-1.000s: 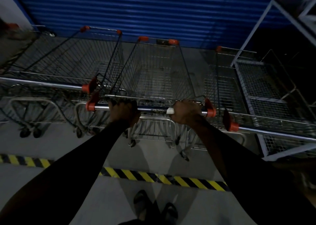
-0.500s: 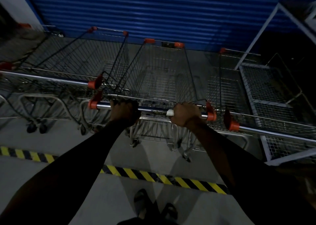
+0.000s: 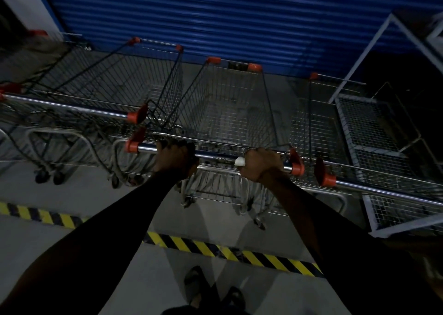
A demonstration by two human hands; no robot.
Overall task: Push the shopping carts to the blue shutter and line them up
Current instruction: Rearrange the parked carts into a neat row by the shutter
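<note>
**Middle cart almost at the shutter**

Since the earlier frames the cart [image 3: 230, 113] has rolled a little nearer to the shutter [image 3: 215, 15], and the hands have not changed their places on the handle [image 3: 215, 155].

The left hand [image 3: 176, 157] is curled round the bar near its left end, and the right hand [image 3: 261, 163] is curled round it near the right red cap; a white band shows on one right finger. Both arms are stretched forward, so the cart stands directly in front of the person, past the striped floor line [image 3: 215, 247].

The cart is a stiff wire basket on small wheels, probably rather heavy and slow to turn. The bar is smooth metal, so I think a wide grip with both hands, as now, gives the best control.

Its front corners are close to the shutter. A left cart [image 3: 115, 84] stands just beside it, a right cart [image 3: 311, 127] on the other side, and a white wire rack [image 3: 374, 127] is further right.
</note>
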